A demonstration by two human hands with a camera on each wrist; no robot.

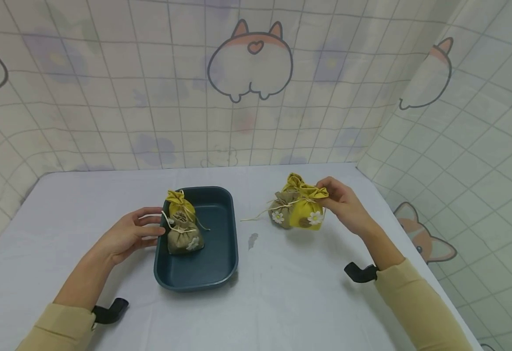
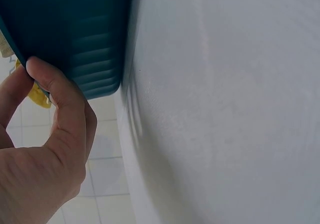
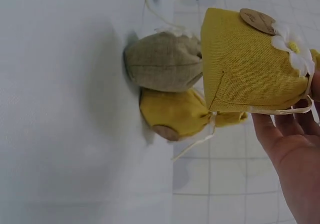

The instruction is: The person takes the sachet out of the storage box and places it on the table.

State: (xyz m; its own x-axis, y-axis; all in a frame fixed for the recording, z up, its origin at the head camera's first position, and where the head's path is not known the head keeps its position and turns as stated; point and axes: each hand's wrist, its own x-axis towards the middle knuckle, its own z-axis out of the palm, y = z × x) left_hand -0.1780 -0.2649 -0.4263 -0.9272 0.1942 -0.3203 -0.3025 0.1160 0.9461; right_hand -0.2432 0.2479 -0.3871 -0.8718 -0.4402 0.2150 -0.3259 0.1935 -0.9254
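My right hand (image 1: 347,204) pinches a yellow drawstring pouch (image 1: 309,207) by its gathered neck. In the right wrist view this pouch (image 3: 240,67) hangs above the table, a white daisy and a round brown tag on it. Just behind stand a grey-brown pouch (image 3: 162,62) and another yellow pouch (image 3: 172,112) on the tabletop. My left hand (image 1: 126,235) grips the left rim of a dark teal tray (image 1: 216,265), thumb and fingers on either side of the rim in the left wrist view. Along the tray's left side sit a yellow pouch (image 1: 181,207) and a grey-brown pouch (image 1: 185,239).
A white cloth (image 1: 282,302) covers the table. Behind and to the right hangs a checked curtain (image 1: 159,87) with cartoon prints. A pale cord trails left from the pouches on the table. Black wrist mounts (image 1: 111,312) stick out at both sleeves.
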